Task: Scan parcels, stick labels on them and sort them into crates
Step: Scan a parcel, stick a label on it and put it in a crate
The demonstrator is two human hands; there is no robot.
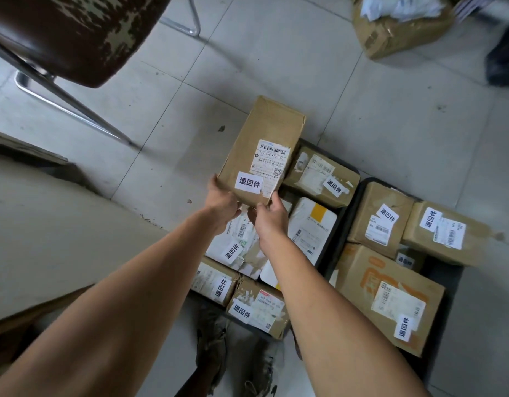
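Both hands grip one brown cardboard box [261, 150] by its near end: left hand [223, 202] clasps the near-left corner, right hand [269, 214] pinches the near-right corner, thumb on top. The box hangs tilted over the far end of the left crate [351, 179], its far end reaching out past the crate over the tiled floor [362, 110]. It already carries a printed shipping label [271, 161] and a white return sticker [249, 183], so the step in hand is judged to be the sort. To do it well: lower the box flat, stickers up, onto the parcels below, and square it to the crate wall so it does not overhang or slide. Materials: creased, slightly dented cardboard, matte; glossy white plastic mailer [312, 227] with a yellow patch beneath; the crate is dark, rigid plastic. The right crate [362, 196] holds further stickered boxes, packed closely.
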